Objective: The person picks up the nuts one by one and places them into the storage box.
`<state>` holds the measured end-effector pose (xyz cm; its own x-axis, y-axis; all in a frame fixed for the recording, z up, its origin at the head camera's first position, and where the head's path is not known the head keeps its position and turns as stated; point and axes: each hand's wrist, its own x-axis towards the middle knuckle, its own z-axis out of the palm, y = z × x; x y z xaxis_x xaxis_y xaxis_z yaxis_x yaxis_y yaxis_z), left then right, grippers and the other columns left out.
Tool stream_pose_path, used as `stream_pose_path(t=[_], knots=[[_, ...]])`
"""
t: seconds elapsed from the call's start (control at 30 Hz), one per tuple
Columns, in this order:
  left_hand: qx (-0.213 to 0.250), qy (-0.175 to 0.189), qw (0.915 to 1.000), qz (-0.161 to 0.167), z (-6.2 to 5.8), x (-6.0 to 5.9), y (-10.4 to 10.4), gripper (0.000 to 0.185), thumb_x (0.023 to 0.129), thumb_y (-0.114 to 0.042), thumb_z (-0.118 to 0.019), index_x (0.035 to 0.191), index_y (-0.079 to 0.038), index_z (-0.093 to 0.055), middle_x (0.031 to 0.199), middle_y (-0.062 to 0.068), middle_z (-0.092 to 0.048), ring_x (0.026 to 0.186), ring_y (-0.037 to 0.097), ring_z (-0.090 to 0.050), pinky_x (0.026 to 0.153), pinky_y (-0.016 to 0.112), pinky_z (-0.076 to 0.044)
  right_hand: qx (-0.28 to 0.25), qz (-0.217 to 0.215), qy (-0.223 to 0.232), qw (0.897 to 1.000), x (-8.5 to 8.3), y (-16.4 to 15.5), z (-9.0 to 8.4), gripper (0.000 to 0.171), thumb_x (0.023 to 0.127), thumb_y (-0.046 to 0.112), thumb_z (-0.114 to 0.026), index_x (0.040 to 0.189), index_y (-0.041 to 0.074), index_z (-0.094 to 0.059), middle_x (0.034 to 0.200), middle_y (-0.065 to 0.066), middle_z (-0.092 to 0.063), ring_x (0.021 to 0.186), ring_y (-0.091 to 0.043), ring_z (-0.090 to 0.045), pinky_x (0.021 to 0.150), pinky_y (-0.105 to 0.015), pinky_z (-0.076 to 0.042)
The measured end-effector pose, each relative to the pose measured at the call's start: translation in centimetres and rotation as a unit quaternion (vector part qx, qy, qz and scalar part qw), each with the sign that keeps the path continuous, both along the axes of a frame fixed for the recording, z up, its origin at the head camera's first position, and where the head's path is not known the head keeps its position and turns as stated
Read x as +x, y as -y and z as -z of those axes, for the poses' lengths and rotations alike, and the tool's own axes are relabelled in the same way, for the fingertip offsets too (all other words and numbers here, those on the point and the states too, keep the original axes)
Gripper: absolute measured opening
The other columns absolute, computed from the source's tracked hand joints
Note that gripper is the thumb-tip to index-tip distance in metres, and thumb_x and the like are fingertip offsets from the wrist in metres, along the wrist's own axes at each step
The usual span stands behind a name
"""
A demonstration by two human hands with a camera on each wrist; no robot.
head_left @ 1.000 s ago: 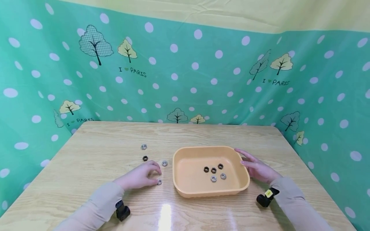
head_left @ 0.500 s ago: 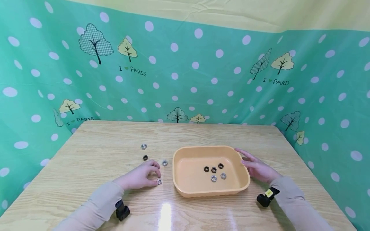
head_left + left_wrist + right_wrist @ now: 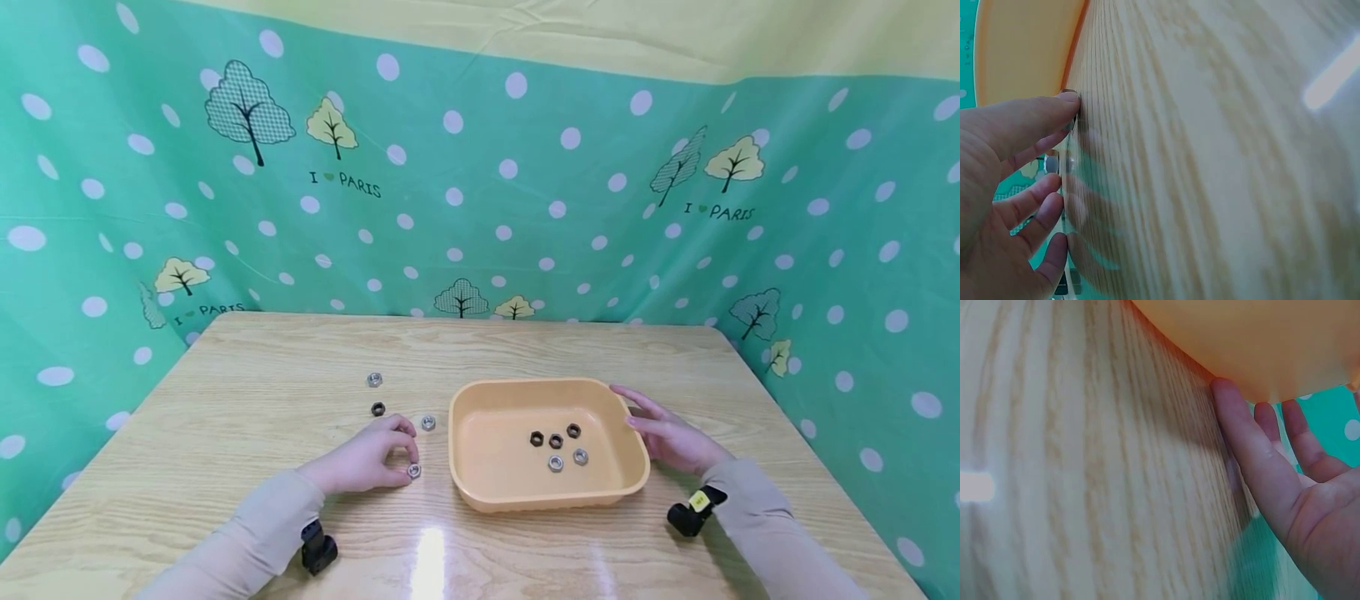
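The left hand [image 3: 362,461] rests on the wooden counter [image 3: 247,400] with fingers curled, thumb and fingertips pinching a silver hex nut [image 3: 413,471] that lies flat on the wood. Just beyond its fingers sit a black nut [image 3: 378,409] and another silver nut [image 3: 428,422], with a third silver nut [image 3: 374,380] farther off. To its right stands the orange tray [image 3: 480,492], holding three black nuts [image 3: 556,440] and two silver ones. The right hand [image 3: 670,437] lies open, straight fingers laid against the tray's right wall
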<state>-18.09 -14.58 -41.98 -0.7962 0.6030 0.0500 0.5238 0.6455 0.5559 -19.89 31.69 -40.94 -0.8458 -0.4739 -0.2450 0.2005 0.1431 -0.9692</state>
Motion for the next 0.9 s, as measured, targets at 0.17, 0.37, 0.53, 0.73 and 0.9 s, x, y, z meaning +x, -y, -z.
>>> stream_pose_path(t=[0.17, 0.37, 0.53, 0.73, 0.9], knots=[[0.004, -0.005, 1.0000, -0.002, 0.17, 0.01, -0.11, 0.020, 0.072, -0.015, -0.078, 0.078, -0.024, -0.061, 0.110, 0.004, -0.051, 0.105, 0.025, -0.048, 0.094, 0.049, -0.041, 0.007, 0.003, 0.000, 1.000, -0.09, -0.02, -0.02, 0.063, 0.099, 0.023, -0.045, 0.152, 0.025, -0.012, 0.152, -0.027, -0.015, 0.114, -0.008, -0.056, 0.094, -0.036, -0.050], [0.002, 0.006, 0.9999, -0.010, 0.15, 0.00, -0.30, 0.021, 0.072, -0.016, -0.078, 0.078, -0.024, -0.061, 0.111, 0.005, -0.051, 0.107, 0.026, -0.048, 0.096, 0.051, -0.040, 0.000, 0.000, 0.003, 1.000, -0.27, -0.16, 0.16, 0.062, 0.100, 0.021, -0.045, 0.152, 0.026, -0.014, 0.151, -0.023, -0.020, 0.113, -0.009, -0.056, 0.094, -0.036, -0.050], [0.004, 0.006, 0.9999, -0.012, -0.04, 0.08, -0.34, 0.020, 0.071, -0.016, -0.078, 0.078, -0.023, -0.060, 0.111, 0.006, -0.051, 0.106, 0.026, -0.048, 0.095, 0.051, -0.040, -0.007, -0.005, 0.005, 1.000, -0.33, -0.24, 0.33, 0.060, 0.100, 0.020, -0.044, 0.152, 0.028, -0.015, 0.144, -0.010, -0.034, 0.113, -0.008, -0.057, 0.094, -0.034, -0.050], [-0.005, 0.006, 0.9999, -0.015, -0.17, -0.03, -0.41, 0.020, 0.071, -0.017, -0.078, 0.078, -0.024, -0.060, 0.112, 0.005, -0.051, 0.107, 0.026, -0.048, 0.095, 0.050, -0.040, -0.009, -0.010, 0.004, 1.000, -0.37, -0.26, 0.26, 0.061, 0.100, 0.020, -0.043, 0.152, 0.026, -0.012, 0.136, 0.002, -0.040, 0.113, -0.007, -0.057, 0.094, -0.033, -0.050], [-0.004, 0.007, 0.9999, -0.015, -0.20, -0.14, -0.42, 0.021, 0.071, -0.018, -0.079, 0.077, -0.024, -0.060, 0.111, 0.005, -0.051, 0.106, 0.026, -0.048, 0.095, 0.049, -0.040, -0.010, -0.010, 0.006, 1.000, -0.38, -0.18, -0.02, 0.062, 0.100, 0.020, -0.043, 0.152, 0.025, -0.010, 0.139, -0.001, -0.039, 0.113, -0.006, -0.057, 0.093, -0.032, -0.050]])
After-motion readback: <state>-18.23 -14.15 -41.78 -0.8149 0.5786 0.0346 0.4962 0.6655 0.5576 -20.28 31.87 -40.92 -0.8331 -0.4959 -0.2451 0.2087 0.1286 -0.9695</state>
